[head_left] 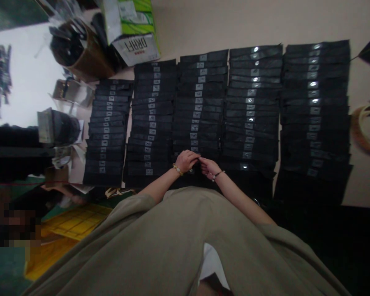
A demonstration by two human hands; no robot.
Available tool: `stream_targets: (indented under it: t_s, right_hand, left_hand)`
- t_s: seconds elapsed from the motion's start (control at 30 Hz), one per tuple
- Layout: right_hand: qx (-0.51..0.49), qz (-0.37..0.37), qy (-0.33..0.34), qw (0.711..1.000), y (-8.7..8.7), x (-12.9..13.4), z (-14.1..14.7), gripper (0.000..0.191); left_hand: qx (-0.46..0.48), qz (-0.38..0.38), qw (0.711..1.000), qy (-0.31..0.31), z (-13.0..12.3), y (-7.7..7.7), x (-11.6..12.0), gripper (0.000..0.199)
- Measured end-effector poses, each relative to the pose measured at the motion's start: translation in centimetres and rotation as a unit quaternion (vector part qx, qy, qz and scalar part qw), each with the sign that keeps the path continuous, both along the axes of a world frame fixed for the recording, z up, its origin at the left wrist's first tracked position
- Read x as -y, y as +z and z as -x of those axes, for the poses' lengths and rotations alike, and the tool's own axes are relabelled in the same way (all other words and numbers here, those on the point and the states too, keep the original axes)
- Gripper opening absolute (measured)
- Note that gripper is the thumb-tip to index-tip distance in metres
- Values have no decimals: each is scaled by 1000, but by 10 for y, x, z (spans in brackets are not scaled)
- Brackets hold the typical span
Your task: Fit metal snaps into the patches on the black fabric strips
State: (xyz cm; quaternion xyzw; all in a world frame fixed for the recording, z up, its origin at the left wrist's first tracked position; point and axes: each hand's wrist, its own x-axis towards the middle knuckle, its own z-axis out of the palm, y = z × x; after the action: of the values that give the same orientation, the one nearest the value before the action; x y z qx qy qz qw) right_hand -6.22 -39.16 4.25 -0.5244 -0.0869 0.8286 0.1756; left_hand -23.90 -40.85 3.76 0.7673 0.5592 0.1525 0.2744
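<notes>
At the foot of the middle rows, the left hand [186, 160] and right hand [209, 166] meet, fingers curled, perhaps pinching a black packet [197, 172], though shadow hides it. Overlapping rows keep each silver label [199, 86] showing.

Left hand [186, 161] and right hand [209, 166] meet over black packets [199, 109].

black pouches [200, 111], silver labels [199, 87], olive sleeve [142, 218]
</notes>
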Motion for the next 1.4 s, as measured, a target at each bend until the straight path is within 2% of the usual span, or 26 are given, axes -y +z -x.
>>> stream_targets:
  t_s: [0.07, 0.13, 0.23, 0.33, 0.43, 0.57, 0.7, 0.93, 1.07, 1.17, 1.4]
  right_hand:
    - [-10, 11, -3, 1000, 2, -7, 1, 28]
    - [-16, 17, -7, 1000, 4, -13, 0, 20]
    - [-41, 43, -66, 996, 7, -16, -3, 2]
    - [-68, 125, -166, 976, 8, -6, -8, 16]
    - [-58, 183, -195, 962, 9, 12, -14, 23]
    - [-84, 196, -164, 963, 12, 33, -20, 29]
    - [-90, 158, -114, 977, 17, 39, -23, 37]
    - [5, 41, -17, 999, 20, 41, -21, 20]
    - [72, 8, 25, 997, 21, 38, -19, 14]
    - [104, -17, 29, 994, 20, 35, -17, 13]
    - [80, -21, 6, 997, 19, 25, -14, 15]
  left_hand:
    - [5, 2, 1000, -1, -2, -2, -4, 25]
    - [2, 6, 1000, 27, -5, -5, -7, 23]
    - [-27, 9, 990, 141, -8, -9, -10, 21]
    - [-48, 17, 974, 220, -11, -14, -12, 18]
    - [-56, 27, 971, 232, -13, -16, -13, 20]
    - [-54, 32, 973, 224, -13, -15, -14, 21]
    - [-53, 35, 977, 205, -10, -13, -18, 22]
    - [-36, 52, 977, 203, -11, -11, -23, 32]
    - [-27, 55, 976, 210, -12, -10, -23, 23]
    - [-32, 58, 976, 208, -11, -10, -23, 20]
    - [-21, 38, 979, 200, -6, -11, -22, 20]
